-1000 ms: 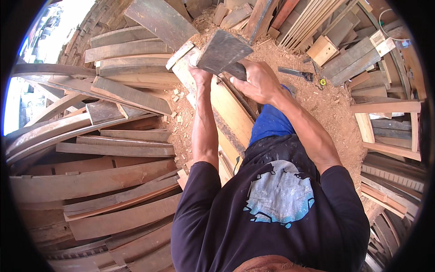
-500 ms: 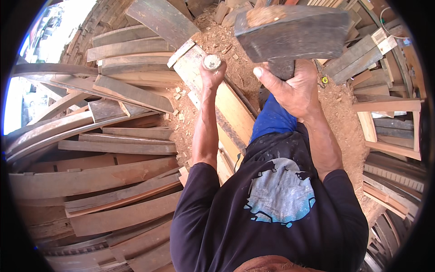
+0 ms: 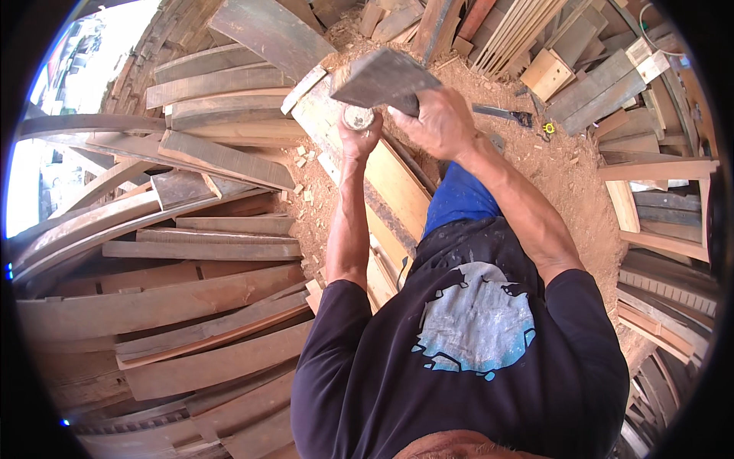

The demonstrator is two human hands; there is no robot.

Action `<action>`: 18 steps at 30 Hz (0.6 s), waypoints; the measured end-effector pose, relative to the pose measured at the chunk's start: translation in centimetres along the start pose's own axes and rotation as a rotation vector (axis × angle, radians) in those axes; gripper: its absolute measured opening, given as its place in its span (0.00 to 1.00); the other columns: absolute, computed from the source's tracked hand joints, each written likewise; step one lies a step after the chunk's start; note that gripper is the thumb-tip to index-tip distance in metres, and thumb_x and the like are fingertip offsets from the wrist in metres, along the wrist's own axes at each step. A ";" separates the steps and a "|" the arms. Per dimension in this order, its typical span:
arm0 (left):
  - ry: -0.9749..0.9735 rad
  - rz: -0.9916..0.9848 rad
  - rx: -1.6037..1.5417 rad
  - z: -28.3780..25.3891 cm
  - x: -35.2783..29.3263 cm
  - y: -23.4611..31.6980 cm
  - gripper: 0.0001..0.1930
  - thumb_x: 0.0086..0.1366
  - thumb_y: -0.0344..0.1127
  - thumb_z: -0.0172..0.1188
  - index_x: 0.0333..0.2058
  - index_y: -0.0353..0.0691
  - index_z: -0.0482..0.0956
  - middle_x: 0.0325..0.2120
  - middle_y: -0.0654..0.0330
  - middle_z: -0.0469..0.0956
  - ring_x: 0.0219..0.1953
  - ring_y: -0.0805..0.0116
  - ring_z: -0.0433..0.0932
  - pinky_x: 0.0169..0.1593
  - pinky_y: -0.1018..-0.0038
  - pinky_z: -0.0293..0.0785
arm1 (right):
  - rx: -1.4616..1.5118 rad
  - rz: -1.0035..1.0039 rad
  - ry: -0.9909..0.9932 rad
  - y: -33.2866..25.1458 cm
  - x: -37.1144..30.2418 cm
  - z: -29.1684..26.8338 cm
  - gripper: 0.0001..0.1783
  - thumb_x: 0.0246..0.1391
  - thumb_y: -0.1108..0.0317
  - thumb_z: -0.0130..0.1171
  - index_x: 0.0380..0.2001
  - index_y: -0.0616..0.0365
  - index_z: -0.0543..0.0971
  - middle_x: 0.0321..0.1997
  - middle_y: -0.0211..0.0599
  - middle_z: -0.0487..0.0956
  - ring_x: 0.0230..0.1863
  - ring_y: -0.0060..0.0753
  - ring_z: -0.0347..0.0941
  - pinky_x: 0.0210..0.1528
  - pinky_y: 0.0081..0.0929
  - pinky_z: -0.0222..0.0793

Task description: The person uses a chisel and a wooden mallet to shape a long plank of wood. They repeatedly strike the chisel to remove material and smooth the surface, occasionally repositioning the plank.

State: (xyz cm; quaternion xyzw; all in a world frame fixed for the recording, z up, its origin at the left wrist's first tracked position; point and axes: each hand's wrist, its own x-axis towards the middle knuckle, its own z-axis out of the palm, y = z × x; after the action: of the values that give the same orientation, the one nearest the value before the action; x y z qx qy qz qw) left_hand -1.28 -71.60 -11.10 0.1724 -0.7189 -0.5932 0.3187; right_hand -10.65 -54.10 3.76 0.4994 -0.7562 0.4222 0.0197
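My left hand (image 3: 359,143) is closed round an upright chisel (image 3: 358,117); only the pale, battered butt of its handle shows, and the blade is hidden below the fist. In my right hand (image 3: 445,126) is the short handle of a dark wooden mallet (image 3: 384,79). The mallet's heavy head hangs tilted just above and beyond the chisel's butt; whether they touch I cannot tell. Beneath my left hand lies a long pale wooden plank (image 3: 397,191), running from the upper left toward my body, with a dark strip along it.
Stacked curved boards (image 3: 168,298) fill the left side. A saw (image 3: 501,113) with a black handle and a yellow tape measure (image 3: 548,129) lie on the sawdust-covered floor (image 3: 569,191) at right. Wooden frames (image 3: 657,174) and offcuts stand along the far right.
The mallet has swung left and down from the upper right toward the chisel, my right arm following. The saw behind it has come into view. My left hand stays in place.
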 end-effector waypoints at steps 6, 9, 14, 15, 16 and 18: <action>-0.081 0.016 0.178 0.3 0.0 1.6 0.25 0.54 0.28 0.69 0.52 0.34 0.73 0.42 0.58 0.82 0.46 0.67 0.81 0.50 0.73 0.76 | -0.306 0.290 -0.473 1.5 -0.8 0.9 0.19 0.51 0.64 0.61 0.46 0.58 0.78 0.26 0.42 0.81 0.23 0.39 0.77 0.28 0.41 0.72; -0.009 0.088 0.057 1.2 0.5 2.1 0.22 0.55 0.28 0.71 0.48 0.37 0.74 0.36 0.62 0.82 0.39 0.73 0.81 0.44 0.75 0.78 | 0.022 0.316 -0.350 -0.1 -2.7 -1.4 0.22 0.50 0.65 0.62 0.49 0.61 0.77 0.28 0.47 0.82 0.28 0.43 0.79 0.35 0.43 0.73; 0.108 -0.089 -0.332 -1.0 0.5 -4.3 0.19 0.59 0.25 0.64 0.50 0.35 0.73 0.40 0.59 0.80 0.41 0.71 0.79 0.44 0.74 0.77 | 0.327 0.387 -0.224 -3.7 -5.2 -4.8 0.22 0.50 0.63 0.64 0.48 0.63 0.78 0.37 0.52 0.83 0.37 0.45 0.81 0.43 0.37 0.74; 0.109 -0.083 -0.293 -0.2 0.1 -3.8 0.20 0.58 0.25 0.64 0.50 0.35 0.73 0.39 0.59 0.80 0.40 0.71 0.79 0.44 0.75 0.76 | 0.325 0.368 -0.148 -3.7 -6.0 -5.3 0.21 0.49 0.62 0.63 0.46 0.62 0.78 0.34 0.52 0.81 0.35 0.50 0.79 0.41 0.39 0.73; 0.118 -0.075 -0.253 0.3 -0.4 -3.0 0.20 0.58 0.25 0.64 0.49 0.35 0.73 0.38 0.59 0.79 0.40 0.71 0.78 0.44 0.75 0.76 | 0.315 0.395 -0.152 -3.9 -6.6 -6.1 0.21 0.49 0.62 0.63 0.45 0.62 0.78 0.34 0.52 0.82 0.35 0.49 0.80 0.41 0.38 0.73; 0.021 0.035 0.065 1.4 -2.0 -1.1 0.18 0.53 0.23 0.65 0.43 0.38 0.71 0.32 0.64 0.76 0.35 0.75 0.76 0.40 0.77 0.75 | 0.295 0.441 -0.162 -4.3 -7.3 -7.9 0.20 0.49 0.63 0.64 0.44 0.63 0.79 0.35 0.52 0.82 0.36 0.48 0.81 0.43 0.36 0.74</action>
State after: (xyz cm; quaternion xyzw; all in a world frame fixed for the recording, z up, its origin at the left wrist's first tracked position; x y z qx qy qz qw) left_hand -0.88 -69.55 -12.81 0.1759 -0.7374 -0.5621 0.3308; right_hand -6.78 -44.14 8.16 0.3523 -0.7762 0.4805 -0.2062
